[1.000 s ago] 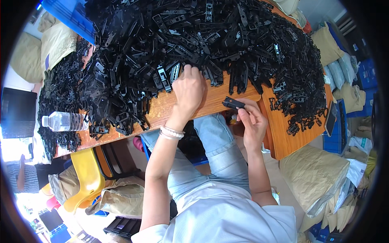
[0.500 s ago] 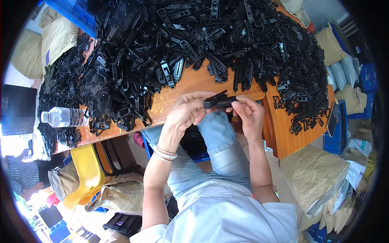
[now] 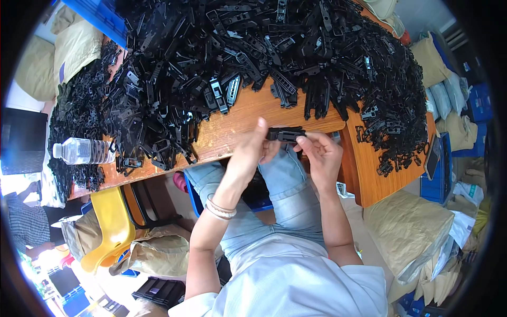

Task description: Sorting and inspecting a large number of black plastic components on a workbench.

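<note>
A long black plastic part (image 3: 285, 136) is held level above my lap, just off the table's near edge. My right hand (image 3: 325, 154) pinches its right end between thumb and fingers. My left hand (image 3: 246, 154) is at the part's left end, its thumb raised away and its fingers partly behind and below the part. Whether those fingers touch it is hard to see. Beyond both hands, a big heap of similar black plastic parts (image 3: 248, 58) covers much of the wooden table (image 3: 232, 124).
Smaller black pieces (image 3: 396, 127) are heaped at the right and on the far left. A clear plastic bottle (image 3: 84, 151) lies on its side at the left. A yellow chair (image 3: 113, 224) is below it. Paper sacks (image 3: 409, 224) stand at the right beside a blue crate (image 3: 438, 182).
My left thumb has lifted off the black part, and the left hand has turned. The part has levelled out and now looks like one straight bar, still in my right hand.
</note>
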A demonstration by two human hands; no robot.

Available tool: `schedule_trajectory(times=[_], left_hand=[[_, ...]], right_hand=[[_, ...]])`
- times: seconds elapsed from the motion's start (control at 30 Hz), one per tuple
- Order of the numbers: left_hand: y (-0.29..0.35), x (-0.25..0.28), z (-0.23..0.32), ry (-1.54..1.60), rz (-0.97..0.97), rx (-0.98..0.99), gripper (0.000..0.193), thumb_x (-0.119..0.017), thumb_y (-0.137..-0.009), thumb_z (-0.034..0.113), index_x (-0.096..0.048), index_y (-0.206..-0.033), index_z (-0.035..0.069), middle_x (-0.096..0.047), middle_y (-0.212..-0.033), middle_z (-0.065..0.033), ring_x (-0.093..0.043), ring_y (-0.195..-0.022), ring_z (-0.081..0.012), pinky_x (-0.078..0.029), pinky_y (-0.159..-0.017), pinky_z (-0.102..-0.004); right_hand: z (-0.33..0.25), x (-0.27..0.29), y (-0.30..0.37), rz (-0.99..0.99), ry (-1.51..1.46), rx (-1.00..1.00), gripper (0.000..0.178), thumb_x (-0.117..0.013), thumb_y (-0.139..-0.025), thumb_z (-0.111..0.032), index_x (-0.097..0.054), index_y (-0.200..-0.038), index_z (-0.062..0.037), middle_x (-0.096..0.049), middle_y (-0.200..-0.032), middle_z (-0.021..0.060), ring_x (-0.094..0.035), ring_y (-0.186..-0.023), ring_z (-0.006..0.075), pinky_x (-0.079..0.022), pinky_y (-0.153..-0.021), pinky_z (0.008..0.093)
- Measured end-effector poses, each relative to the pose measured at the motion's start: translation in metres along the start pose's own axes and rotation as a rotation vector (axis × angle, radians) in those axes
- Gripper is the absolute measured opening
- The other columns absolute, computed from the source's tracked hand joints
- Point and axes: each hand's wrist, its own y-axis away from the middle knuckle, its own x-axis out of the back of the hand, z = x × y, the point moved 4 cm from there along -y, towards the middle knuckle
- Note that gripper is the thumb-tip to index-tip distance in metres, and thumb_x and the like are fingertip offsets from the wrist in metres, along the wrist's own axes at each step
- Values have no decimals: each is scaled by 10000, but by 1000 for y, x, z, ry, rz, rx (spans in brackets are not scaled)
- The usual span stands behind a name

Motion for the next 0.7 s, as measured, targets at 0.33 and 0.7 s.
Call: schedule_trajectory(times=[0.33, 0.7], left_hand=[[8, -15, 5, -279, -87, -503, 216, -666, -812, 209, -623, -833, -2, -548, -693, -10, -459, -561, -78, -328, -491, -192], [-58, -37, 54, -1129, 67, -1045, 145, -547, -806, 43, -619, -925, 1, -554, -895, -133, -563, -740, -230, -466, -569, -309]], right_hand=[[-8, -7, 0, -89, -165, -66, 252, -693, -752, -18, -616, -982, 50, -587, -797, 44, -579, -720, 87, -444, -617, 189], [-3, 26, 1, 46, -180, -2, 204, -603, -830, -54, -611, -985, 78, -604, -783, 79, -572, -647, 111, -380, -517, 198]])
